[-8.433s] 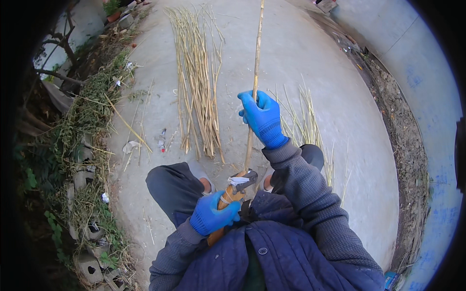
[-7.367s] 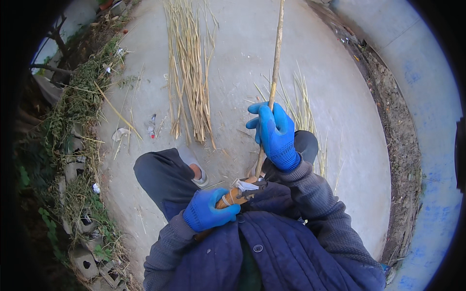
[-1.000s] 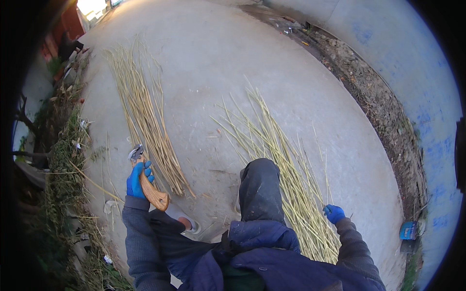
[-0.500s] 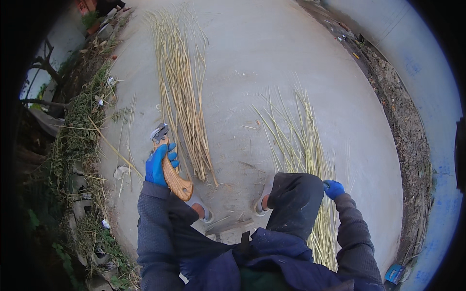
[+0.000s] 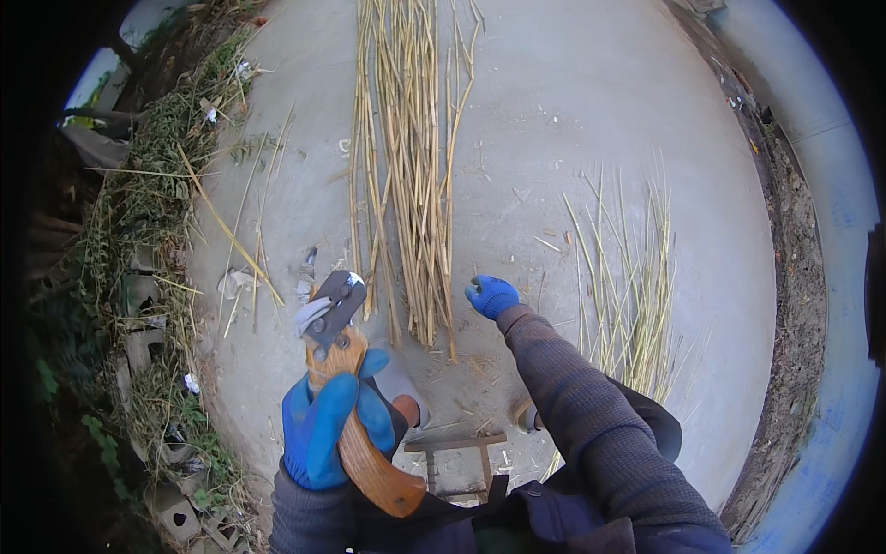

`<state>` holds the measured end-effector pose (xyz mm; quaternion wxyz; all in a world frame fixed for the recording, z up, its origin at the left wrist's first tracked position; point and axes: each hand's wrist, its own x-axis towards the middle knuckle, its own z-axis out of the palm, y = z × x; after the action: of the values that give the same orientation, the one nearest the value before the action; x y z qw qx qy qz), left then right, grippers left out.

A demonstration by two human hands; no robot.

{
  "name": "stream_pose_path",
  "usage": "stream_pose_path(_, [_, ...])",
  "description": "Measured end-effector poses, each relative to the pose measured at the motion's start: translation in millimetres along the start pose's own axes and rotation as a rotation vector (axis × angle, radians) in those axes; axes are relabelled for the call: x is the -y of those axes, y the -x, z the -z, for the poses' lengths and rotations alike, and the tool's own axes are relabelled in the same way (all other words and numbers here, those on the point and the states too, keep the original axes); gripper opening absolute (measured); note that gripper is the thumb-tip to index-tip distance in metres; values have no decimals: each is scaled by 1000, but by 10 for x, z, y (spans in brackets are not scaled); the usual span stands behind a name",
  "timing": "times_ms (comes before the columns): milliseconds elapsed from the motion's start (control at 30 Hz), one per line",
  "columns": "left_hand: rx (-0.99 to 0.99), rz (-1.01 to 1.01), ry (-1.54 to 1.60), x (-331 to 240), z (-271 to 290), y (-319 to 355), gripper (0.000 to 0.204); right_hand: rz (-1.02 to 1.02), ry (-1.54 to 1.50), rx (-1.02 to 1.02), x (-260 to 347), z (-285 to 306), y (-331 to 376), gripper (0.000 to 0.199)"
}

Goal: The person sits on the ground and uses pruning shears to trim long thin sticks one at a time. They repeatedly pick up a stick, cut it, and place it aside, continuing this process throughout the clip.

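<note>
Head camera showed my right hand [image 5: 492, 296] shifted from the pale stalks [image 5: 639, 355] to beside the brown sticks [image 5: 425, 231], seemingly within reach, its grip unreadable, my left grip [image 5: 334, 427] clasping the cutter [image 5: 337, 358].

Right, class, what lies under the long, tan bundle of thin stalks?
Smooth grey ground shows through gaps between the long, thin tan stalks; whatever lies directly beneath them is covered and cannot be seen.

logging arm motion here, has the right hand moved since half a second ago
Yes, leftward: the right hand was right of the pale stalks and is now left of them, nearer the brown stalks.
</note>
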<state>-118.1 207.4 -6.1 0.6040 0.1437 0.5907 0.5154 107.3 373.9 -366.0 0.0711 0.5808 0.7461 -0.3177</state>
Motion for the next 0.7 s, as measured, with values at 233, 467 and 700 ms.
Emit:
stream_pose_path(233, [-172, 76, 44, -106, 186, -158, 48, -202, -151, -260, 386, -331, -1041, 60])
stream_pose_path(467, [-243, 123, 5, -147, 294, -375, 48, -217, -166, -210, 247, -450, -1497, 48])
stream_pose_path(700, [-175, 127, -5, -68, 199, -298, 49, -194, -537, -124, -281, -435, -1023, 35])
